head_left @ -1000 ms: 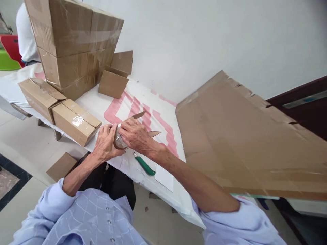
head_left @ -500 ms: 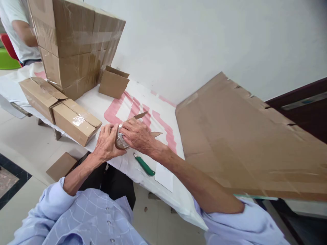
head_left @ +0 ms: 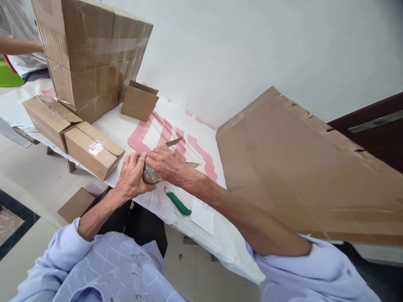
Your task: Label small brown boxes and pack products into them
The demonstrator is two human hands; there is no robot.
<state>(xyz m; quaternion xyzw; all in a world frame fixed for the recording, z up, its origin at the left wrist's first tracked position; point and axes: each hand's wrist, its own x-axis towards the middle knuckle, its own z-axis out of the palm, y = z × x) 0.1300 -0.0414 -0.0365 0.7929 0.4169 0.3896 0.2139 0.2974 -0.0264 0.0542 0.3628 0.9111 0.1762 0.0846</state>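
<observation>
Draped table [head_left: 226, 248]: carton stack [head_left: 90, 48], boxes [head_left: 92, 144], green cutter [head_left: 178, 203], paper [head_left: 202, 219]; large cardboard [head_left: 296, 176] apparently too

From here I see a tall stack of taped cartons [head_left: 91, 46] on a pink-printed white cloth [head_left: 108, 125]. Beyond it I make out another person's forearm [head_left: 19, 45] and something bright green [head_left: 9, 75]. To the right, a large cardboard panel [head_left: 283, 167] stands near the pale wall [head_left: 239, 50]; a white paper sheet [head_left: 202, 218] lies nearer me.

The right hand [head_left: 165, 163] hides much of the carton [head_left: 151, 175], the top edge cuts off the box stack [head_left: 90, 46], and marks on the paper [head_left: 202, 219] are too small to read.
</observation>
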